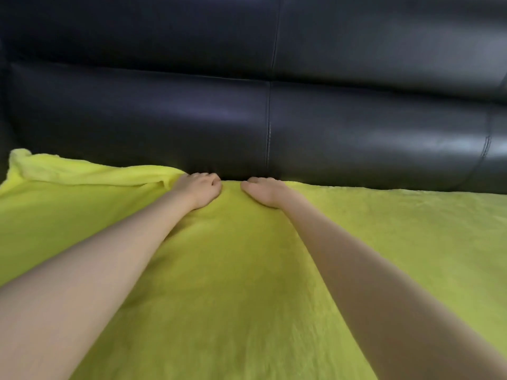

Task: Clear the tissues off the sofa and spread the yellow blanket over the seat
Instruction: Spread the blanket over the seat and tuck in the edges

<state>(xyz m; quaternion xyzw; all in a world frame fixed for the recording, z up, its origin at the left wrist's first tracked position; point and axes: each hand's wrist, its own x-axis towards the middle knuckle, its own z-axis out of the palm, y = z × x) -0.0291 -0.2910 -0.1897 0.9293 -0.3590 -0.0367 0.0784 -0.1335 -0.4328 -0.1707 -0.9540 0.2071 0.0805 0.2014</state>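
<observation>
From the head camera, the fuzzy yellow-green fleece blanket (247, 270) lies across the seat of the dark, glossy leather sofa (274, 119), covering it from the near edge right up to the backrest. Both bare arms reach out over it. The left hand (201, 189) sits at the blanket's far edge, fingers curled under and tucked into the crease where seat meets backrest. Just beside it, not touching, the right hand (263, 192) lies palm down on the fleece, fingers pressed together and pointing into that same crease. Off to the far left, the blanket's edge is folded back in a rumpled ridge against the backrest.
</observation>
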